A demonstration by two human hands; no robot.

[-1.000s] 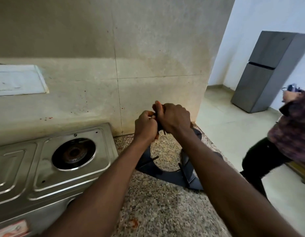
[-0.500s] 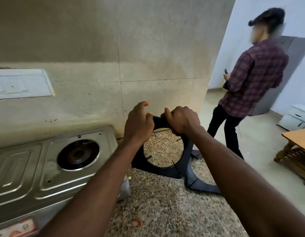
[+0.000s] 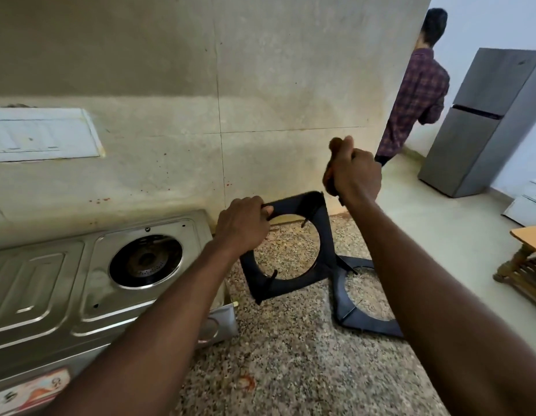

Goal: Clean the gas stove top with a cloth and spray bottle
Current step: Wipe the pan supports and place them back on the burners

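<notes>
While on edge, grate (image 3: pixel 327 235) beside stove (image 3: pixel 50 295).

Both bare arms reach forward. My left hand (image 3: pixel 242 225) grips the pan support (image 3: pixel 293 204) by its corner; my right hand (image 3: pixel 355 175), raised higher, fists a brownish wad (image 3: pixel 329 178)

The left hand (image 3: pixel 242 232) grips the top corner of a black pan support (image 3: pixel 327 241), propped tilted on the granite counter (image 3: pixel 290 355) beside the steel gas stove (image 3: pixel 65 295). The right hand (image 3: pixel 355 175) is raised in a fist.
</notes>
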